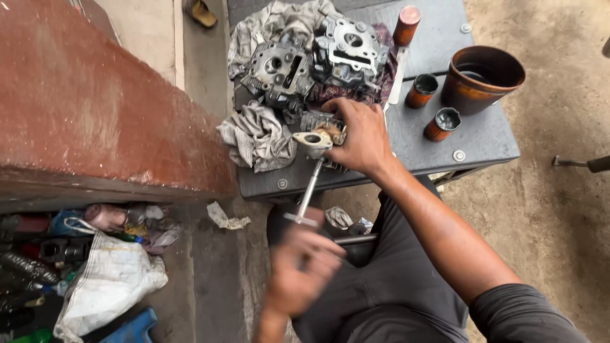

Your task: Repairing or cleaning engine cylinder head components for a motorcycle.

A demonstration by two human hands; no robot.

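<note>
My right hand [360, 136] grips a small metal engine part with a flanged port [314, 140] at the near edge of a grey metal table [483, 136]. My left hand [300, 270], blurred with motion, holds the handle of a T-handle socket wrench [309, 190], whose shaft runs up to the part. Two grey engine cylinder heads [279, 68] [348, 47] lie on rags behind the part.
A dirty rag [257, 136] lies left of the part. A brown bucket [483, 77], two small rusty cans [422, 90] [442, 123] and a brown-handled tool [401, 44] stand on the table's right. A red wall ledge [95, 108] and clutter with a white bag [108, 279] are at left.
</note>
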